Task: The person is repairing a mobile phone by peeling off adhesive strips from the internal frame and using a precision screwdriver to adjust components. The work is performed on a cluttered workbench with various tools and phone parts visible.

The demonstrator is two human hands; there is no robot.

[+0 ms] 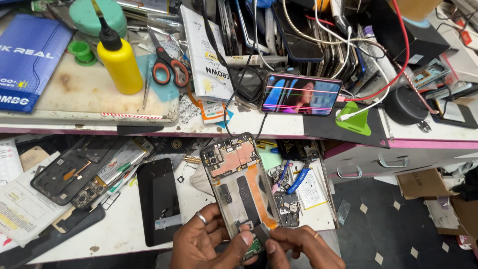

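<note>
Opened phone (pixel 242 187): my left hand (pixel 206 244) grips lower edge; my right hand (pixel 303 247) pinches small grey part (pixel 261 233) at bottom. Advice: steady frame, light pull.

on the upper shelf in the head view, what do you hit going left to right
blue packet → yellow squeeze bottle → orange-handled scissors → white booklet → lit phone lying on its side → green wedge → round black puck

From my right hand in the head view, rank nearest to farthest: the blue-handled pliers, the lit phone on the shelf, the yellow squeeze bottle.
From the right hand:
1. Blue-handled pliers, just above on the lower bench.
2. Lit phone, upper shelf, straight above.
3. Yellow squeeze bottle, far upper left.
</note>
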